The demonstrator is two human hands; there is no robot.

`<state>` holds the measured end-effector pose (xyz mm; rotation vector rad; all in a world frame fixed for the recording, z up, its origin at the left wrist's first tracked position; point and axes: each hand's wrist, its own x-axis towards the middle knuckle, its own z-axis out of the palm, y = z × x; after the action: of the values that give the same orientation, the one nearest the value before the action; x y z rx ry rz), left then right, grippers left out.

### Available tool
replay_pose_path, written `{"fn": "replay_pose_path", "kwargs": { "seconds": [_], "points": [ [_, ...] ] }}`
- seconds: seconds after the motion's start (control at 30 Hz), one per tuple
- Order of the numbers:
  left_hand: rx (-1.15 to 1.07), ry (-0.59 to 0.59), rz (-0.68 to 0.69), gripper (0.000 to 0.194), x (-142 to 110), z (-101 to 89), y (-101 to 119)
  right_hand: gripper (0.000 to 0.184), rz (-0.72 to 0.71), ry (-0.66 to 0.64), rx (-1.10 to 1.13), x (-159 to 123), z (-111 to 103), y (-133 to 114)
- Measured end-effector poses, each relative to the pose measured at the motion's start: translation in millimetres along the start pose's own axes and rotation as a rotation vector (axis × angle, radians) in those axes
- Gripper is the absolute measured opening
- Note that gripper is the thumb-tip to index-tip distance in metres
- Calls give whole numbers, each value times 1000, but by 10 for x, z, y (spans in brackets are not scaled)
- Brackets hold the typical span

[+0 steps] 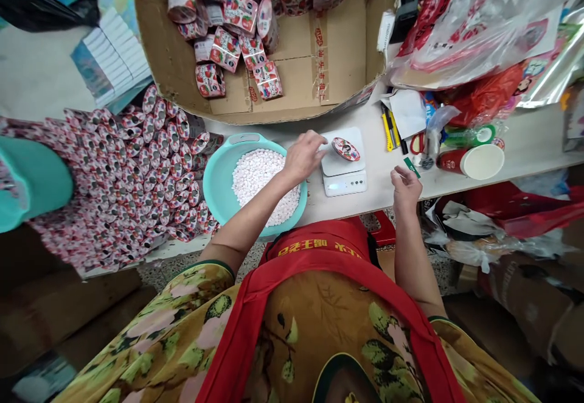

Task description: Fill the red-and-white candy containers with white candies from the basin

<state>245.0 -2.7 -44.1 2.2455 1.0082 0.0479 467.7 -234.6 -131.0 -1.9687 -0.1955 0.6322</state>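
Note:
My left hand (305, 154) hovers at the right rim of a turquoise basin (218, 191), its fingers a little apart with nothing visible in them. Small white pellets (255, 171), like candies, fill much of the basin. Just right of those fingertips, a small container with a printed strawberry-pattern top (345, 149) rests on a white kitchen scale (345, 182). Over the table's front edge, my right hand (406, 190) is closed, pinching a small green card (412, 167) that sticks up from the fingers. The scale's display is too small to read.
Behind the scale stands a cardboard box (342, 50) with several wrapped packs (225, 50). Rows of printed containers (150, 171) cover the left, beside a turquoise bucket (41, 178). At right lie a yellow cutter (387, 129), red scissors (415, 143), a paper cup (479, 162) and plastic bags (483, 31).

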Motion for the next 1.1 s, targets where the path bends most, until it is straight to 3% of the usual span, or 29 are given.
{"fn": "replay_pose_path", "kwargs": {
  "seconds": [0.17,0.3,0.53,0.63,0.7,0.8,0.9,0.97,1.03,1.1],
  "points": [
    [132,-88,126,27,193,155,217,47,-64,-37,13,157,98,-214],
    [197,-165,193,23,253,268,233,47,-118,-102,16,182,238,-379],
    [58,-128,185,18,319,499,180,50,-141,-253,-72,9,457,-435],
    [-18,-50,135,12,276,411,238,47,-177,-303,-97,-39,517,-470],
    [-118,22,118,8,131,229,233,44,-215,-291,-116,-78,573,-563],
    [-268,199,81,10,-344,-185,55,41,-377,-239,-180,-109,711,-842],
    [-281,536,-88,16,-1152,-645,-319,41,-734,-199,-200,66,1011,-1241],
    [-240,790,-321,11,-1850,-887,-609,43,-997,-181,-213,313,1373,-1529],
    [-200,984,-649,28,-2600,-1001,-897,51,-1173,-161,-289,573,1836,-1815],
    [-114,1037,-1045,47,-3291,-946,-1211,56,-1222,-174,-398,757,2311,-2093]
  ]
}}
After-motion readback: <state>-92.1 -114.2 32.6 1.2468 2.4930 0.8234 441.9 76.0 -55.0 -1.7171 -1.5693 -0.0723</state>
